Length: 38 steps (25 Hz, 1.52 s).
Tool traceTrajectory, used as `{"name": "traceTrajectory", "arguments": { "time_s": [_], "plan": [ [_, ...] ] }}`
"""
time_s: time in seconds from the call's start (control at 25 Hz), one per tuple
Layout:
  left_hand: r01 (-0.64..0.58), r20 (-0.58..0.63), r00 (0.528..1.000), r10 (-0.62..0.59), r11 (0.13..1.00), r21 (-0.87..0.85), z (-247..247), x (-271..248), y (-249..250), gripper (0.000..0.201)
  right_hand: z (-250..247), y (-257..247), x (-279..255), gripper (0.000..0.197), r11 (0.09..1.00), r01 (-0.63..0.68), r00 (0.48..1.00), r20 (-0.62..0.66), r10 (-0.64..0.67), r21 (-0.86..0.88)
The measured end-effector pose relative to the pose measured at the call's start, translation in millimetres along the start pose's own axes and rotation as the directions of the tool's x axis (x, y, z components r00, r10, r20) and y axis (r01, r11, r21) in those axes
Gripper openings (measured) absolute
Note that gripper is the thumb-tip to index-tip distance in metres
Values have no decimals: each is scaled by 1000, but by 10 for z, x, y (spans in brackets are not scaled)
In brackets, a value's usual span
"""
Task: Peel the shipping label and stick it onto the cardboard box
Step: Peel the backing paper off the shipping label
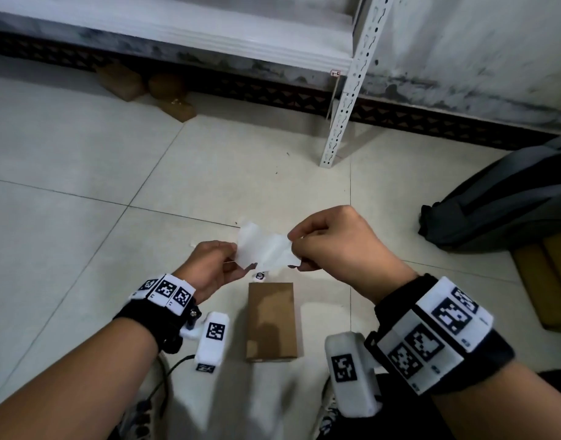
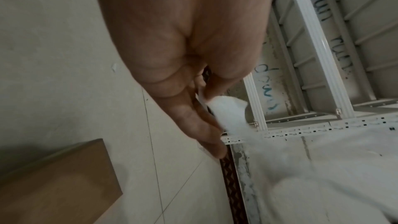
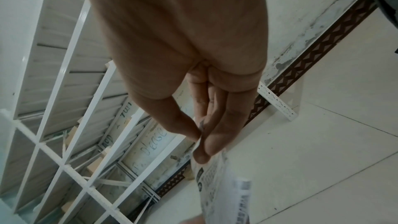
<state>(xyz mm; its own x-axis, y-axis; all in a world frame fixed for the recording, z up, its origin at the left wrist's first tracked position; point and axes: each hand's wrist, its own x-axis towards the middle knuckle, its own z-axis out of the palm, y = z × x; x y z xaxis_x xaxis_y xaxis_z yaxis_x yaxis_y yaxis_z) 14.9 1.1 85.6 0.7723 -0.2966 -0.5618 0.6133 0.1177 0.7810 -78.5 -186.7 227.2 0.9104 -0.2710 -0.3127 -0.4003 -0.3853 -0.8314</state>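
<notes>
A white shipping label (image 1: 262, 249) is held in the air between both hands, above the tiled floor. My left hand (image 1: 215, 265) pinches its left edge, and in the left wrist view the white sheet (image 2: 228, 113) shows past the fingers (image 2: 202, 125). My right hand (image 1: 330, 242) pinches the right edge; the right wrist view shows the printed label (image 3: 217, 185) hanging below the thumb and fingers (image 3: 202, 144). Whether label and backing are apart is unclear. A small brown cardboard box (image 1: 271, 322) lies flat on the floor below the hands, also seen in the left wrist view (image 2: 53, 185).
A white metal shelf leg (image 1: 346, 100) stands on the floor ahead. Brown parcels (image 1: 146, 87) lie under the shelf at the far left. A dark grey backpack (image 1: 507, 198) and flat cardboard pieces (image 1: 546, 274) lie at the right. A small round item (image 1: 259, 275) lies beyond the box.
</notes>
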Motion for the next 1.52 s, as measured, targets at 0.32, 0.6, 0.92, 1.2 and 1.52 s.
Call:
{"name": "traceTrajectory", "arguments": {
  "time_s": [0.32, 0.6, 0.92, 1.2, 1.52],
  "plan": [
    [1, 198, 980, -22, 994, 106, 79, -29, 2, 54, 68, 29, -32, 35, 926, 185, 979, 140, -146, -330],
    [44, 261, 963, -59, 997, 65, 33, 3, -89, 12, 94, 111, -109, 39, 808, 243, 970, 139, -199, -537],
    [71, 164, 984, -62, 996, -51, 142, 0, -160, 22, 231, 234, -68, 43, 840, 187, 979, 23, -204, -510],
    [135, 166, 978, -128, 990, -34, 127, 23, -192, 38, 251, 309, -6, 42, 850, 122, 984, -47, -170, -513],
    [-110, 281, 959, 46, 970, 216, 175, -122, 55, 21, 57, 105, -131, 22, 900, 141, 990, 71, -122, -413]
  ]
}}
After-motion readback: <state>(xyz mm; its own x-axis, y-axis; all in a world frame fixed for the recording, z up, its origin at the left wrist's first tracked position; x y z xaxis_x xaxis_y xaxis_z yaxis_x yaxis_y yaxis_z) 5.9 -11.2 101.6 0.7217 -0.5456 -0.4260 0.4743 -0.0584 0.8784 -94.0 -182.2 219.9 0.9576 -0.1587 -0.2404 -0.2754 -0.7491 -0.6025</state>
